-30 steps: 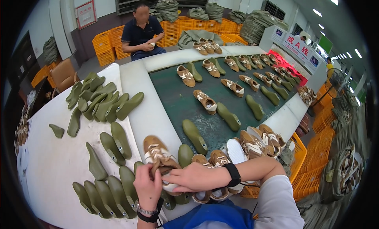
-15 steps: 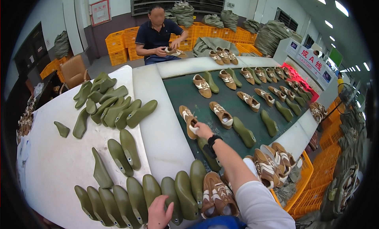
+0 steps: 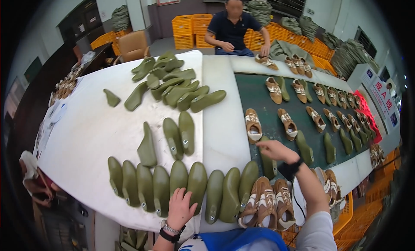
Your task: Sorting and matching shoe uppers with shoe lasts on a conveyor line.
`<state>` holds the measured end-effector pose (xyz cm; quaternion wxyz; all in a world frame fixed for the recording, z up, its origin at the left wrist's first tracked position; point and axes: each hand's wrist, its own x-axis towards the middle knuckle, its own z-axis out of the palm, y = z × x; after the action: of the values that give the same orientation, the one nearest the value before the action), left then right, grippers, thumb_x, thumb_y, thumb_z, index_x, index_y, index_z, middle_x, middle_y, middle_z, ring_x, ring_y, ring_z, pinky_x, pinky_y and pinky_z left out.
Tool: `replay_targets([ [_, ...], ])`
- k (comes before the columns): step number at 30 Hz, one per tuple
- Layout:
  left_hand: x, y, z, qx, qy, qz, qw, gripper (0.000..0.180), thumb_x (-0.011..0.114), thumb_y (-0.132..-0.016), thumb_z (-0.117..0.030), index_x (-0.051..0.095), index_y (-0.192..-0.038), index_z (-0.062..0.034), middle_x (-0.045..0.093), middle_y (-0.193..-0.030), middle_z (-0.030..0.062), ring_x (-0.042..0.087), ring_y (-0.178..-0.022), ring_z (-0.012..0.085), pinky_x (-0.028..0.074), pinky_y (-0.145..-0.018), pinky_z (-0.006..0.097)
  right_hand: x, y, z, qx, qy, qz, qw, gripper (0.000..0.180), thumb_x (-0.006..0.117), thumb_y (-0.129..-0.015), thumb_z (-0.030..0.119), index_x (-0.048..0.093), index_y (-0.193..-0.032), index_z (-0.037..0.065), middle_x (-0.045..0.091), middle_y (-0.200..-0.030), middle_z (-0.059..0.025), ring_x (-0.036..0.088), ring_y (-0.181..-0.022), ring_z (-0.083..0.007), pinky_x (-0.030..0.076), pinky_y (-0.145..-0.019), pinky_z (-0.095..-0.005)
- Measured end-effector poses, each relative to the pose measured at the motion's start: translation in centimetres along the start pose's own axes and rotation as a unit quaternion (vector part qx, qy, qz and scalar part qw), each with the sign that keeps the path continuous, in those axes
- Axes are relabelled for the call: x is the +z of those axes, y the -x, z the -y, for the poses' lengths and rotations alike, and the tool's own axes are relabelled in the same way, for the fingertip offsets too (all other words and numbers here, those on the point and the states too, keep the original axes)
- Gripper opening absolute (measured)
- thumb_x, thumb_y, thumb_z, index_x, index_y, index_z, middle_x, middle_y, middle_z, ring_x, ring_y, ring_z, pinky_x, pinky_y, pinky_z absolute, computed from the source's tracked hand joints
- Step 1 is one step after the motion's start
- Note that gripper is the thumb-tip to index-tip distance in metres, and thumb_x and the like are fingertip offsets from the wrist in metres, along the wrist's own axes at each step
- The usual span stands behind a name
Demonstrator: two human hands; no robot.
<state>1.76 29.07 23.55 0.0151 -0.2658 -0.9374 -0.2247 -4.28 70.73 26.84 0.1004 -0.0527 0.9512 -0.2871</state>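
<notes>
At lower centre, the left hand (image 3: 180,210), fingers slightly spread, covers part of a close row of smooth olive-green lasts (image 3: 197,179). Right of centre, the right hand (image 3: 279,150) curls beside a brown-and-white sneaker (image 3: 253,125), its grip unclear. The white table (image 3: 86,121) curves along lower left; a green belt (image 3: 250,88) adjoins it; orange crates (image 3: 183,32) stand behind.

Left hand (image 3: 180,210) at row of green lasts (image 3: 161,188)

Fingers spread over them. Right hand (image 3: 276,150) hangs just beside heel of a brown-and-white shoe (image 3: 253,123) on dark green belt (image 3: 270,121). Seated person (image 3: 234,29) opposite has one hand at another shoe (image 3: 266,62).
</notes>
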Motion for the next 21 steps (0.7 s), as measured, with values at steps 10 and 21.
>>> replay_targets([
  [10, 5.8, 4.1, 3.7, -0.057, 0.002, -0.051, 0.997, 0.072, 0.069, -0.072, -0.046, 0.046, -0.129, -0.007, 0.042, -0.134, 0.0158, 0.029, -0.131, 0.0358, 0.028, -0.099, 0.056, 9.6, 16.8, 13.1, -0.135, -0.093, 0.233, 0.958, 0.043, 0.059, -0.085, 0.02, 0.05, -0.126, 0.009, 0.058, -0.114, -0.0174, 0.059, -0.099, -0.0337, 0.048, -0.084, -0.039],
  [21, 7.2, 2.3, 4.7, -0.047, -0.031, -0.175, 0.983, 0.045, 0.067, -0.073, -0.039, 0.064, -0.105, -0.0076, 0.049, -0.122, 0.0187, 0.043, -0.115, 0.0425, 0.047, -0.084, 0.049, 22.6, 10.6, 15.5, -0.034, 0.182, -0.125, 0.975, 0.055, 0.06, -0.081, 0.045, 0.049, -0.129, 0.019, 0.05, -0.125, -0.0153, 0.041, -0.122, -0.0368, 0.031, -0.097, -0.0556],
])
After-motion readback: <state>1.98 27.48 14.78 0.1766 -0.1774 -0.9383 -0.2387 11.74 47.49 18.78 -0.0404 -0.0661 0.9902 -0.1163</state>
